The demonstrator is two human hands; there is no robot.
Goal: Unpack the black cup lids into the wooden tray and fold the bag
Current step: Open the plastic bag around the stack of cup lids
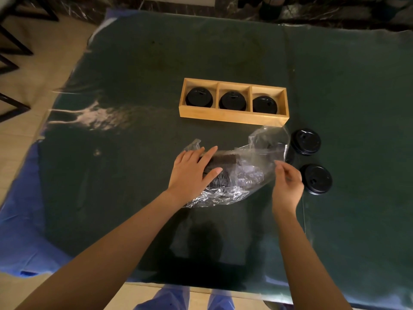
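Observation:
A clear plastic bag (250, 171) lies crumpled at mid-table, with a row of black lids (223, 166) still showing inside it. My left hand (192, 173) rests on the bag's left part and grips the lids through the plastic. My right hand (288, 184) pinches the bag's open right edge and lifts it. The wooden tray (232, 116) behind has three compartments, each holding black lids (232, 100). Two stacks of black lids stand on the table right of the bag, one farther (306, 142) and one nearer (316, 179).
The table is covered by a dark green cloth under a shiny clear sheet (134, 97). Black chair legs (11, 52) stand on the floor at far left. The table's near edge (201, 287) is just above my legs.

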